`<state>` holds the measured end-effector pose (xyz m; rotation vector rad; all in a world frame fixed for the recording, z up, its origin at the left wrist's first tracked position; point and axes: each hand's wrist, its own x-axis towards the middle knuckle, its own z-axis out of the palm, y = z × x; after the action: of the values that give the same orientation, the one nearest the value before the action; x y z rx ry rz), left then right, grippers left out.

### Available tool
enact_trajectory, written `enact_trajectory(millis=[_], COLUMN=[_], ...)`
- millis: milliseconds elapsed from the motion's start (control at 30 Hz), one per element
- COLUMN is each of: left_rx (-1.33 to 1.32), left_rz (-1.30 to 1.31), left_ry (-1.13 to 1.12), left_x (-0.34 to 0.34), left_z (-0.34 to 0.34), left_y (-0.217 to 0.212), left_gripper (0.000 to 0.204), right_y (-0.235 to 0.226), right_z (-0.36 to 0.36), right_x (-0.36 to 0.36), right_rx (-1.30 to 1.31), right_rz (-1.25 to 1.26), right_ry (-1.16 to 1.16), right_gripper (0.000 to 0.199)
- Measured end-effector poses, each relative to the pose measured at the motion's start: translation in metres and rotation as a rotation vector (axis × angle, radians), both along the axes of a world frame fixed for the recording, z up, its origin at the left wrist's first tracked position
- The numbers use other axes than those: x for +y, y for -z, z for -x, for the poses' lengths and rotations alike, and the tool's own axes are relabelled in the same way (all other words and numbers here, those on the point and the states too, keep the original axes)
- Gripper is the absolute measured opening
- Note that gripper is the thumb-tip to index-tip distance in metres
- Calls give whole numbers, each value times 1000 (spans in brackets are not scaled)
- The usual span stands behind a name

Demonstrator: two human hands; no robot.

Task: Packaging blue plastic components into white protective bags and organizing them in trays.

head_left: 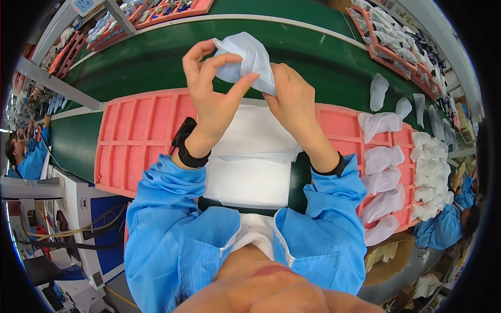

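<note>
Both of my hands are raised over the green conveyor belt (156, 62), gripping one crumpled white cloth pouch (249, 55). My left hand (211, 91) pinches its left side with thumb and fingers. My right hand (292, 96) holds its lower right edge. Below my wrists a stack of flat white sheets (250, 156) lies on the belt between two pink slotted trays. The left pink tray (135, 135) has bare compartments. The right pink tray (339, 122) holds several white pouches (383, 180) in its slots.
Loose white pouches (378, 91) lie on the belt at the right. More pink trays with parts (389, 41) line the far side. Other workers in blue coats sit at the far left (28, 156) and lower right (449, 221). A white machine cabinet (78, 208) stands lower left.
</note>
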<state>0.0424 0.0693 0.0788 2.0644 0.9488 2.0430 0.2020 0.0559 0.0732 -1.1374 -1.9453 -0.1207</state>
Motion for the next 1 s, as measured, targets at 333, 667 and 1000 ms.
enact_trajectory(millis=[333, 667, 1000], left_rx=[40, -461, -366], left_rz=[117, 626, 631], left_ry=[-147, 477, 286], left_x=[9, 19, 50], left_z=[12, 23, 50], left_y=[3, -7, 12], left_gripper=[13, 22, 26], right_y=[4, 0, -4], right_z=[-6, -14, -18], right_x=[4, 3, 5], right_rx=[125, 51, -4], right_rz=[141, 159, 338], right_ry=[19, -91, -5], right_gripper=[35, 30, 29])
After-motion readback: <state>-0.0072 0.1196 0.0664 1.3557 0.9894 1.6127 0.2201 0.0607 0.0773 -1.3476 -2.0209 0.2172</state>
